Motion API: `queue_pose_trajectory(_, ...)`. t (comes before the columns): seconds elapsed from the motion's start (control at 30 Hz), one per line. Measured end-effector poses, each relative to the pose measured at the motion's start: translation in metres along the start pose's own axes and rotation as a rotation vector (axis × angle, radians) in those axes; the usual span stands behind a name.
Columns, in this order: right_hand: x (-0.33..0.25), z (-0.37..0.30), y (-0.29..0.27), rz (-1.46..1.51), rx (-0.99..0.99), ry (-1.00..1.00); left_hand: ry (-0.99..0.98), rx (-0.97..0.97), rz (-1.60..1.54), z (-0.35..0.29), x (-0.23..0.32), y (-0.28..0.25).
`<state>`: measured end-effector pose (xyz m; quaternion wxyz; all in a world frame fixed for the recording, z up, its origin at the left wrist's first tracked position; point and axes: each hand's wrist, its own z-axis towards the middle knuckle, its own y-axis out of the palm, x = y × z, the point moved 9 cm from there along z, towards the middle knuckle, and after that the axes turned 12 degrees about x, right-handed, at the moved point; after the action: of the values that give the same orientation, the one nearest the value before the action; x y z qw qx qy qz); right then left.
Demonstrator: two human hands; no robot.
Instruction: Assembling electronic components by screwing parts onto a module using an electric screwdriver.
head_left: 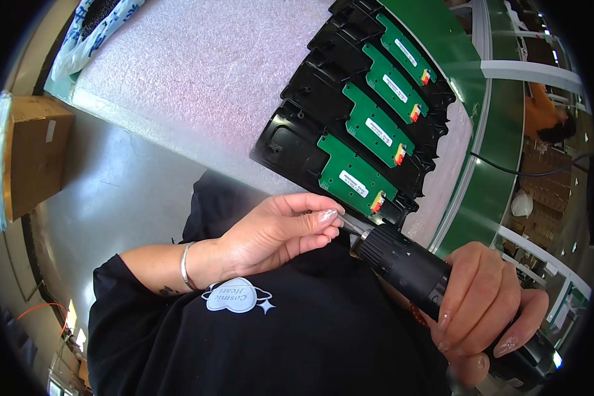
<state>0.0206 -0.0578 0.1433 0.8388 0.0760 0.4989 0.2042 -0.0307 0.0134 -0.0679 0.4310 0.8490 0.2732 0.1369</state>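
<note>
My right hand [485, 300] is wrapped round the black body of an electric screwdriver [402, 261], which slants up and left in front of my chest. Its thin metal bit [353, 224] ends at the fingertips of my left hand [290, 228]. Thumb and fingers of that hand are pinched together at the bit's tip; whatever small thing may be between them is hidden. Just beyond the bit lies the nearest of several black plastic housings [287, 142], set in a row. Each carries a green circuit board [340, 165] with a white label and a small red and yellow connector [377, 202].
A sheet of pale foam [198, 72] covers the worktable under the housings. A plastic bag [92, 39] lies at its far left corner. Green panels and a white rail [528, 71] run along the right, with a black cable [521, 173]. A cardboard box [36, 152] stands left; another person [548, 115] is far right.
</note>
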Motion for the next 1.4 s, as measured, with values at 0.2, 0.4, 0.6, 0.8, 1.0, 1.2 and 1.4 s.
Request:
queue_pose_trajectory(0.2,-0.001,-0.001,0.0,0.04,-0.018,-0.002,-0.029,-0.005,-0.013,0.0,-0.004,0.0)
queue_pose_trajectory(0.4,0.004,0.006,0.003,0.03,-0.121,0.136,-0.005,-0.11,0.169,0.0,0.0,0.005)
queue_pose_trajectory(0.6,0.015,0.004,-0.002,-0.113,-0.044,0.052,-0.114,-0.005,0.182,-0.003,-0.01,0.006)
queue_pose_trajectory(0.8,0.044,0.009,-0.003,-0.229,-0.163,0.198,-0.146,-0.027,0.251,-0.006,-0.014,0.001)
queue_pose_trajectory(1.0,0.054,0.01,-0.001,-0.258,-0.194,0.265,-0.085,-0.145,0.419,-0.009,-0.009,0.01)
queue_pose_trajectory(1.2,0.06,0.009,0.002,-0.19,-0.158,0.21,0.041,-0.077,0.476,-0.003,0.001,0.004)
queue_pose_trajectory(1.4,0.052,0.011,-0.004,-0.252,-0.108,0.204,0.045,0.0,0.261,-0.002,0.005,0.005)
